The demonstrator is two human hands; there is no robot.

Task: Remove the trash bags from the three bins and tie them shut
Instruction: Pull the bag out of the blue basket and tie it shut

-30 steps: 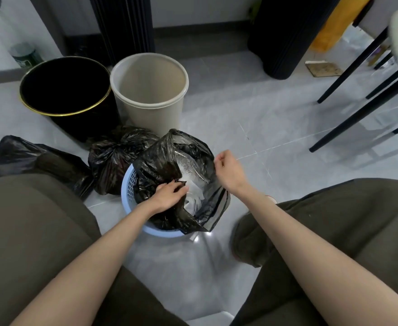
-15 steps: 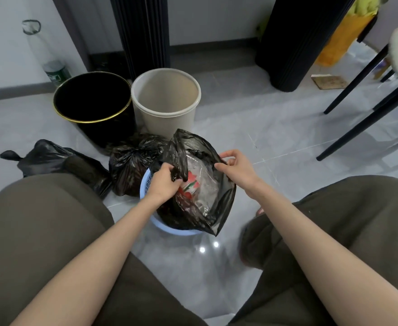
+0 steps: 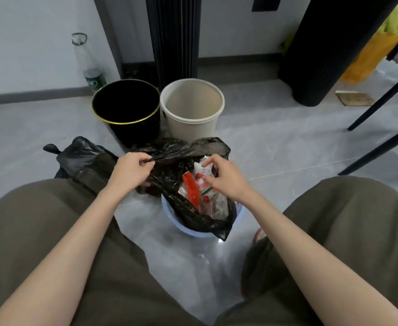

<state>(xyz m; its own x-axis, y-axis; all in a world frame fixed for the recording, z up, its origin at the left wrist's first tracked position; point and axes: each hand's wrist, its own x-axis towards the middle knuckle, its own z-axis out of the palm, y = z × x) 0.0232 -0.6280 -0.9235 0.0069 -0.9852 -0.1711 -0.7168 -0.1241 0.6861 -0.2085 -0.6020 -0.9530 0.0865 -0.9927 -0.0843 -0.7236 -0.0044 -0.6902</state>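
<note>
Your knees in olive trousers (image 3: 40, 231) frame the bottom of the view, with both bare forearms reaching forward between them. Just beyond, the blue bin (image 3: 191, 231) stands on the grey floor (image 3: 275, 142), and the open black trash bag (image 3: 193, 215) is still seated in it, holding red and white wrappers (image 3: 193, 191). Your left hand (image 3: 132, 170) pinches the bag's far-left rim between thumb and curled fingers and pulls it out to the left. Your right hand (image 3: 226, 180) sits over the bag's mouth with its fingers curled; whether they have hold of the plastic cannot be told. To the left, a knotted black bag (image 3: 80, 156) lies on the floor beside your left knee. Farther off, the gold-rimmed black bin (image 3: 137, 132) and the beige bin (image 3: 191, 128) stand side by side, both unlined. A clear bottle (image 3: 92, 76) stands by the wall behind them.
</note>
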